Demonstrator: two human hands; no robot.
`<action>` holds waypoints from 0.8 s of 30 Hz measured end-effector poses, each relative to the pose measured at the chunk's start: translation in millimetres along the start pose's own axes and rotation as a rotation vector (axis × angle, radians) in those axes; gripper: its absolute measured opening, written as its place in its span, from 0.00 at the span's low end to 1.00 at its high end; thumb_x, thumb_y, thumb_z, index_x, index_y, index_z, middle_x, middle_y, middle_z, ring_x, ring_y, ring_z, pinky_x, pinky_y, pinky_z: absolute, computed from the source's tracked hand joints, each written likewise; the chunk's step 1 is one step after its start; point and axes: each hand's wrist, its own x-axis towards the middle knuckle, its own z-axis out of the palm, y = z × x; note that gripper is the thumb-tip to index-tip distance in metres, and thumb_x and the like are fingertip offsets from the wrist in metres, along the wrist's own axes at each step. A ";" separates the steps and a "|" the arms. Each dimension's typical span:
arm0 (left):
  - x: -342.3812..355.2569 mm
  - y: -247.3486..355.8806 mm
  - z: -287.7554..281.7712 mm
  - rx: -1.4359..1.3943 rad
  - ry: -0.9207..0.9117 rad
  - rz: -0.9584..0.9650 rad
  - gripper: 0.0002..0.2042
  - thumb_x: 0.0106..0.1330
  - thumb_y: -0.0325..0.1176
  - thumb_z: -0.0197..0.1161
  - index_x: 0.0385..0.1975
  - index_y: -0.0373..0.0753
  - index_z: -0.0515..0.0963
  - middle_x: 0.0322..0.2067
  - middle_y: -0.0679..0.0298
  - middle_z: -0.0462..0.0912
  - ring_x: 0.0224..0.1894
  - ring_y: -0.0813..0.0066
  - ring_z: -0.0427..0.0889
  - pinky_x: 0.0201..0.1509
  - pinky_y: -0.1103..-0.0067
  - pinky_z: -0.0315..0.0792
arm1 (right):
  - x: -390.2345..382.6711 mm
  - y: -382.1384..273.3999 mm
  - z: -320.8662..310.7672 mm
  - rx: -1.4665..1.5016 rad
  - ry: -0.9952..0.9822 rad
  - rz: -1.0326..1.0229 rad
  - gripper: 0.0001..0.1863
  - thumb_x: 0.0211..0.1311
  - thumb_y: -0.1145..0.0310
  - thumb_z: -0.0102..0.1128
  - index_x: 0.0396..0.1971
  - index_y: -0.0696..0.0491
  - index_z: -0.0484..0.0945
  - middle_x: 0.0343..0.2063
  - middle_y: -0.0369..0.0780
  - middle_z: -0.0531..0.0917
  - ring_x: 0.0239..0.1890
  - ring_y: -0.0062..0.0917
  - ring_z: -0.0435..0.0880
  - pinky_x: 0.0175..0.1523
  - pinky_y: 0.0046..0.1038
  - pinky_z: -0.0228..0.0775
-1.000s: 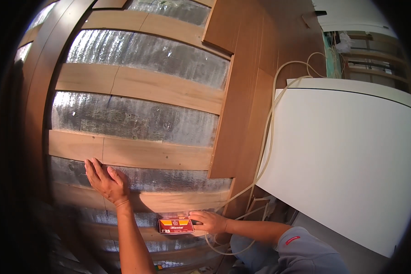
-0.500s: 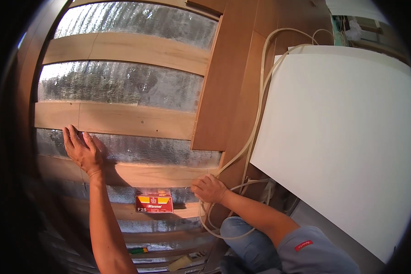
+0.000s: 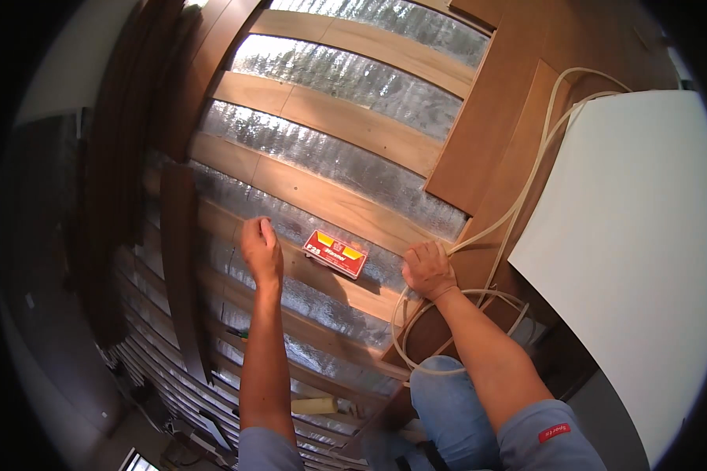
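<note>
While the red box (image 3: 335,253) lies untouched, the left hand (image 3: 261,251) curls left of it, the right hand (image 3: 430,269) right — whether they grasp anything, I can't tell.

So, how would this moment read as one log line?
left hand: over wooden slats, grip unclear | right hand: beside pale hose, grip unclear | red box: between hands | white panel: right of hose

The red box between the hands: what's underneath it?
The red box appears to rest at least partly on a pale wooden slat, visible along its near side. Silvery foil shows beyond its far side. The surface directly beneath is covered.
</note>
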 end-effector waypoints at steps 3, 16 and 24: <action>-114.3 -23.9 -35.1 0.148 -0.189 -0.070 0.05 0.68 0.26 0.61 0.39 0.36 0.83 0.39 0.53 0.84 0.44 0.51 0.83 0.49 0.63 0.77 | 0.3 -16.4 7.4 -0.007 0.022 -0.017 0.13 0.48 0.67 0.66 0.35 0.49 0.77 0.39 0.41 0.79 0.45 0.38 0.78 0.55 0.40 0.71; -99.7 19.0 12.3 0.250 -0.318 0.666 0.10 0.67 0.25 0.56 0.44 0.40 0.82 0.45 0.58 0.82 0.52 0.54 0.80 0.57 0.64 0.77 | -4.9 -13.5 7.8 0.050 0.109 -0.110 0.11 0.50 0.71 0.64 0.35 0.52 0.75 0.40 0.44 0.76 0.48 0.42 0.75 0.58 0.42 0.68; -116.8 -2.2 0.7 0.519 -0.332 0.868 0.12 0.63 0.27 0.57 0.42 0.41 0.86 0.46 0.61 0.85 0.55 0.60 0.81 0.65 0.67 0.73 | -11.5 -26.8 30.2 0.037 0.116 -0.097 0.12 0.50 0.68 0.63 0.36 0.52 0.76 0.41 0.44 0.78 0.49 0.41 0.76 0.57 0.42 0.68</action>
